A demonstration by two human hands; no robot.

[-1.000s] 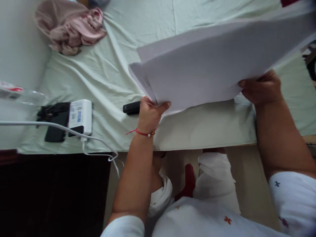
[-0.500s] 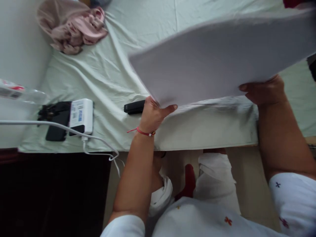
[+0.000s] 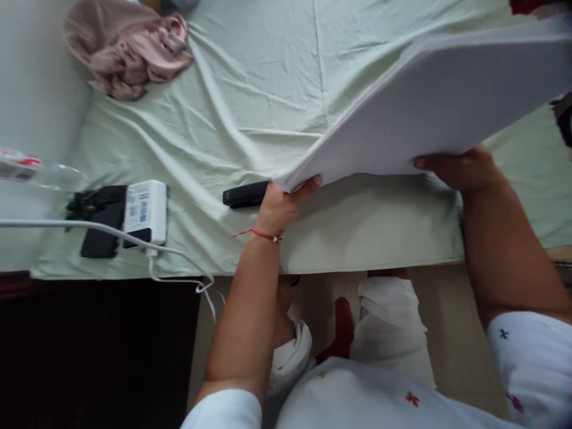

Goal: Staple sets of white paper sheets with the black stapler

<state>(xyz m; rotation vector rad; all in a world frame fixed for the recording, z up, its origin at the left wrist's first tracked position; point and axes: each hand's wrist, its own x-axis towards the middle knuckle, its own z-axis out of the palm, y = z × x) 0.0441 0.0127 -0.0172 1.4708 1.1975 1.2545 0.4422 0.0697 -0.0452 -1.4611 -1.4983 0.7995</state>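
Both of my hands hold a stack of large white paper sheets (image 3: 429, 107) above the bed. My left hand (image 3: 286, 205), with a red thread bracelet at the wrist, grips the near left corner, thumb on top. My right hand (image 3: 462, 168) grips the near edge farther right, its thumb over the face and its fingers hidden beneath. The sheets tilt and bend, with the far right end running to the picture's edge. A black oblong object (image 3: 245, 194), perhaps a stapler, lies beside my left hand, partly hidden by it.
A pale green sheet (image 3: 250, 77) covers the bed. At left lie a white power bank (image 3: 152, 208) with a white cable (image 3: 89, 224), a black phone-like item (image 3: 99, 241) and a clear bottle (image 3: 58, 176). Pink cloth (image 3: 147, 56) is crumpled at the far left.
The paper's left side has bent and swung to the right, showing more of the bed. My right hand has moved slightly left and down; my left hand keeps its corner.
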